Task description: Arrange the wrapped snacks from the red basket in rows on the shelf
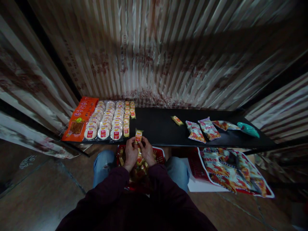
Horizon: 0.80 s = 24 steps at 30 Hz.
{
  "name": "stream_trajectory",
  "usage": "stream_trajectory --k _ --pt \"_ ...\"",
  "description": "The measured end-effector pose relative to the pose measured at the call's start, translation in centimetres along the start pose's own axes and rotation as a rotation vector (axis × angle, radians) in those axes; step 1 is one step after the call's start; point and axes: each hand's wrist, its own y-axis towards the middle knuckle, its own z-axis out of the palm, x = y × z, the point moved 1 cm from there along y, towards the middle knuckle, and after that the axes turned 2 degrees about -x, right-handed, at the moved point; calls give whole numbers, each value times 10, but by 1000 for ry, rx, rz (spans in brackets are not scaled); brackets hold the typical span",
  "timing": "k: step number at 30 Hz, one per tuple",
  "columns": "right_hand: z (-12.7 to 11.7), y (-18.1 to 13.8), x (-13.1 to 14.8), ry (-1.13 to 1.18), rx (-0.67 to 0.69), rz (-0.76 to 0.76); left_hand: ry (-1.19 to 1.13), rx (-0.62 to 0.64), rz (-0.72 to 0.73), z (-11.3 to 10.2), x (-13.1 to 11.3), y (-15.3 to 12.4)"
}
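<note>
Between my two hands, just in front of the shelf's front edge, is a small yellow snack packet with a red and white label. My left hand grips its left side and my right hand grips its right side, fingers closed. Below them, between my knees, stands a red basket with many similar yellow packets. On the black shelf, just beyond my left hand, a column of yellow packets lies beside rows of round white wrapped crackers.
An orange snack bag lies at the shelf's left end. Right of centre are a lone yellow packet, several snack bags and a green bag. A second basket of snack bags stands below right. Striped sheeting hangs behind.
</note>
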Motion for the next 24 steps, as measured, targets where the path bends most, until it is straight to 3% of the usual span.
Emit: stream_trajectory --k 24 --pt "26 85 -21 -169 -47 -67 -85 -29 -38 39 6 60"
